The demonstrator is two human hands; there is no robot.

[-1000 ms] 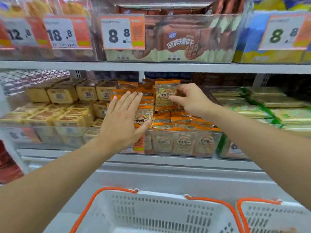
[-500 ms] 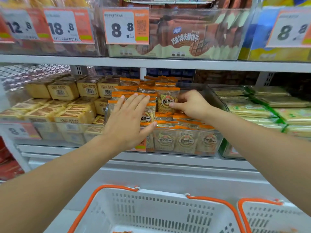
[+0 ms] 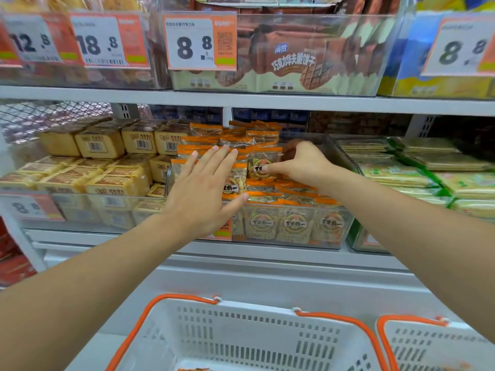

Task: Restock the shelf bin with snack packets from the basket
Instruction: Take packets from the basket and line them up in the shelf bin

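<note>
My right hand [image 3: 302, 164] has the orange-topped clear snack packet [image 3: 263, 166] pinched, thumb on its printed face and the other fingers curled over behind its upper right corner. The packet stands upright in the middle of the frame, long axis running top to bottom, its orange seal strip uppermost. It sits directly left of my right knuckles, over the back rows of the clear plastic shelf bin [image 3: 342, 231], just above the packets already lying there. So the way in is down and slightly away from me, into the gap beside the standing stack.

My left hand [image 3: 206, 194] is flat and spread wide, fingers straight, palm pressed against the upright row of matching packets [image 3: 235, 183] at centre left of the bin. It grips nothing; I judge it is bracing that row so it doesn't topple forward while the new one slides in. Its fingertips [image 3: 223, 148] reach the orange strips at the top of the row, just left of the packet I'm holding, nearly touching it.

The right hand is the one on the job, and the nearer to the slot. The bin looks well filled, front face lined with packets. Down at the bottom of the frame the white plastic basket with orange rim [image 3: 241, 325] sits below my arms; only a sliver of orange shows at its floor, so I can't tell how many remain. A second white basket [image 3: 434, 344] peeks in at lower right.
</note>
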